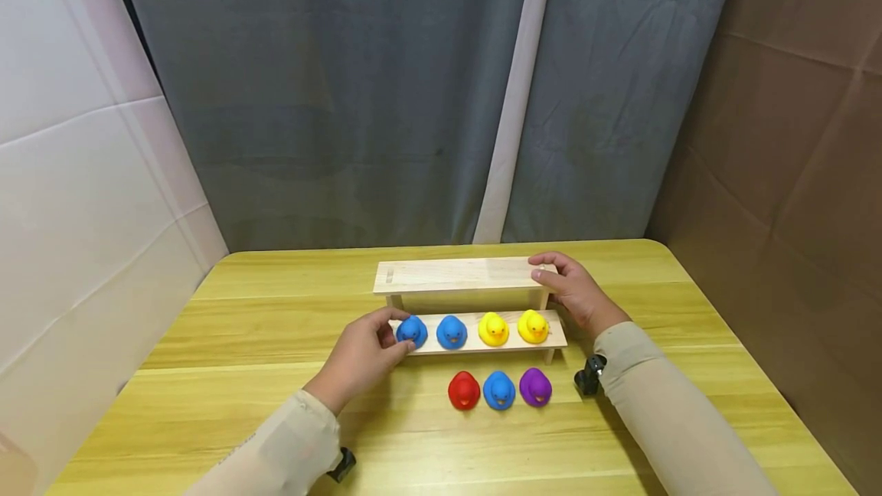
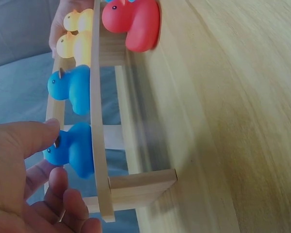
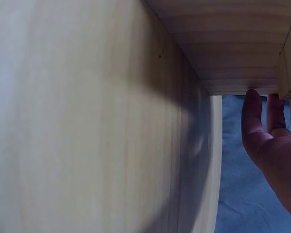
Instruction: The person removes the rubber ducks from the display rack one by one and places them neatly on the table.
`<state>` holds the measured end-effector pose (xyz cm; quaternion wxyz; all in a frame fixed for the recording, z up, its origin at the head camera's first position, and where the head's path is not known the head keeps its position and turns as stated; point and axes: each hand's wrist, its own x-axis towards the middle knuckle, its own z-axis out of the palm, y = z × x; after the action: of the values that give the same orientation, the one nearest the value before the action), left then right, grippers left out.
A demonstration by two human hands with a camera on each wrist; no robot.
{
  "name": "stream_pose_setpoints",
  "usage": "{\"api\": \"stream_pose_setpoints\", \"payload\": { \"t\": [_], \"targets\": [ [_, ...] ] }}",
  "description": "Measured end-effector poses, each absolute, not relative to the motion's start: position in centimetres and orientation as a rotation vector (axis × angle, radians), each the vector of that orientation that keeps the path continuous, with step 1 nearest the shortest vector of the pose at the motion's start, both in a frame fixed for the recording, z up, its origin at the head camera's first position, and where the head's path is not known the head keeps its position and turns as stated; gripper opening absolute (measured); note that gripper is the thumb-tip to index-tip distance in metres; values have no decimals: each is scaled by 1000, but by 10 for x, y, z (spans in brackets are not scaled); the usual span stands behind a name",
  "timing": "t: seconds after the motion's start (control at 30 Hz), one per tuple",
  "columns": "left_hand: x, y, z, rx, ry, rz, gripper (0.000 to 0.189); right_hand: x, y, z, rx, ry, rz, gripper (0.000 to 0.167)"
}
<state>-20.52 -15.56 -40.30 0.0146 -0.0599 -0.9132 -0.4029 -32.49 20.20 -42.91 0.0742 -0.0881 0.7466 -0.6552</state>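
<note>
One blue duck point(image 1: 411, 327) is pinched by the left hand point(image 1: 358, 358), the upper shelf point(image 1: 455, 275) by the right hand point(image 1: 582, 293); three loose ducks point(image 1: 499, 389) are lined up in front.

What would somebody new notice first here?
Probably bright colours: two blue toy ducks and two yellow ducks on the lower wooden shelf, with a red duck, a blue duck and a purple duck on the table in front. Next, the left hand pinching the leftmost blue duck and the right hand gripping the right end of the higher shelf.
</note>
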Motion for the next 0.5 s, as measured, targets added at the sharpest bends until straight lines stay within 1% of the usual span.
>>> {"api": "stream_pose_setpoints", "payload": {
  "t": [0.2, 0.5],
  "targets": [
    [-206, -156, -404, -182, -2859, -1251, 34, -325, 202, -429, -264, 2242, -1964, 44],
    [-206, -155, -405, -161, -2863, -1263, 30, -323, 202, -428, -264, 2247, -1968, 42]
  ]
}}
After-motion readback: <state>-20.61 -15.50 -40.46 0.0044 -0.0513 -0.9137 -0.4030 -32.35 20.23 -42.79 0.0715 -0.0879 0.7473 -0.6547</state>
